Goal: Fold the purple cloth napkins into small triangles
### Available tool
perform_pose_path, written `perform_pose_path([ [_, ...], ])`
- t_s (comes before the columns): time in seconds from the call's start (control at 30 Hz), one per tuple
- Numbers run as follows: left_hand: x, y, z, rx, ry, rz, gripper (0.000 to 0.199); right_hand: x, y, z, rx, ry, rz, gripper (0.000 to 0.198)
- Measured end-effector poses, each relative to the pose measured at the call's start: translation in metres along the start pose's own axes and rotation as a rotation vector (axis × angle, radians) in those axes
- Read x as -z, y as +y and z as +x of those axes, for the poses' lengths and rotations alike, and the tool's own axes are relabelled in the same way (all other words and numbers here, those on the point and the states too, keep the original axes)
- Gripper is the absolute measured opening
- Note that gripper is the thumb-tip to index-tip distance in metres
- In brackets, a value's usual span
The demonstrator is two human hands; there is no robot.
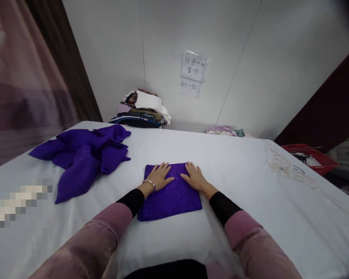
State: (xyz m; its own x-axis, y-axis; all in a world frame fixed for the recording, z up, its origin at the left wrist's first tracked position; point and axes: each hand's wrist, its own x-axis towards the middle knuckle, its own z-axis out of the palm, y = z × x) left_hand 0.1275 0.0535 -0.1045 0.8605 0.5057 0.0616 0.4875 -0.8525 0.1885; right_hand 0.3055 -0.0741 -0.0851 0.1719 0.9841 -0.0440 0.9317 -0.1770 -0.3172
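Note:
A purple cloth napkin (171, 199), folded into a flat square, lies on the white-covered table (235, 232) in front of me. My left hand (160, 176) rests flat on its upper left part, fingers spread, with a bracelet at the wrist. On its upper right corner lies my right hand (195, 176), palm down and fingers stretched out. Neither hand grips the fabric. To the left, several loose purple napkins (84, 155) sit in a crumpled heap, apart from both hands.
Against the wall stands a stack of folded clothes (147, 106). More pink and green fabric (225, 131) lies behind the table's far edge. A red basket (322, 164) is beyond the right edge. Handwritten paper signs (193, 71) hang on the wall. A pixelated patch covers the lower left.

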Motion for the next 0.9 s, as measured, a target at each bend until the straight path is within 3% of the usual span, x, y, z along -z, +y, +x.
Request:
perform_pose_path([
  [0.4,0.001,0.002,0.001,0.002,0.008,-0.005,0.065,-0.02,-0.009,-0.136,0.151,-0.018,-0.06,0.071],
  [0.53,0.001,0.0,0.002,0.002,0.004,-0.028,0.065,-0.018,-0.003,-0.164,0.139,-0.004,-0.071,0.067],
  [0.7,0.007,0.009,-0.002,0.022,0.0,-0.039,0.069,-0.001,-0.003,-0.151,0.093,0.03,-0.075,0.065],
  [0.9,0.012,0.037,-0.033,-0.071,0.044,-0.016,0.069,0.008,-0.016,-0.091,0.163,0.118,-0.046,0.065],
])
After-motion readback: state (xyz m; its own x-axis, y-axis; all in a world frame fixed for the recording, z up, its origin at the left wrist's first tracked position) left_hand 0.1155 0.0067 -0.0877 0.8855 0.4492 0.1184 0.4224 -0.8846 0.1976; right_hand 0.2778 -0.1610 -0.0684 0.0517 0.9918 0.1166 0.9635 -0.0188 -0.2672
